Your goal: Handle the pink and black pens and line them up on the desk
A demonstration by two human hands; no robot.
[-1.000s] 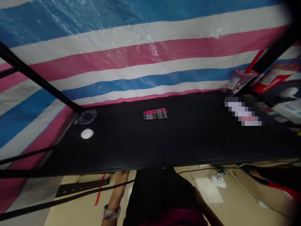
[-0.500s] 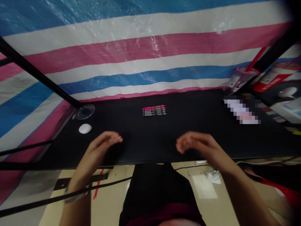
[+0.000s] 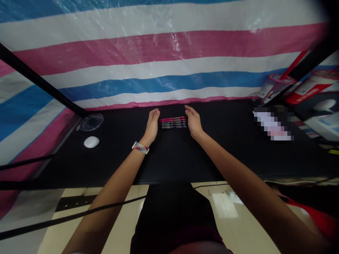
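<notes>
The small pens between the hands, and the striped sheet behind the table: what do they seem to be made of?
The slim pink and dark pens look like smooth plastic, by their bright even colour; too small to be sure. The pink, white and blue striped sheet seems a glossy woven plastic tarpaulin: it shows creases and white glints.

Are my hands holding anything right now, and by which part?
Nothing is gripped. The left hand and right hand stand open at either end of the row of pens on the table; contact with the pen ends cannot be told.
</notes>
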